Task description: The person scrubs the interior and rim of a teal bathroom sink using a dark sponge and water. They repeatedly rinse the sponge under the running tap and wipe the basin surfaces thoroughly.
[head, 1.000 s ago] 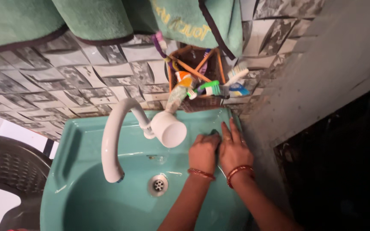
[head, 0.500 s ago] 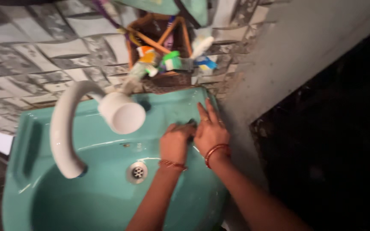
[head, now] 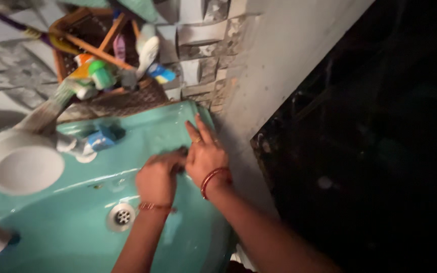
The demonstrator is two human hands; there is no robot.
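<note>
My left hand point(head: 157, 177) is curled on the back right ledge of a teal sink point(head: 147, 121), its fingers closed over a small dark pad point(head: 180, 151) that only partly shows. My right hand point(head: 204, 154) lies flat on the ledge right beside it, fingers stretched toward the wall and touching the left hand. Both wrists wear red bangles. Both forearms reach in from the bottom of the view, over the basin.
A metal drain point(head: 122, 216) sits in the basin. A white tap with a round knob point(head: 24, 164) stands at the left. A brown basket point(head: 127, 98) of brushes and tubes hangs on the tiled wall above. At the right are a grey wall point(head: 279, 60) and a dark space.
The view has swung right and moved closer, so the sink and tap slid left. Both hands stay together on the sink's right ledge, with small shifts of the left hand.
</note>
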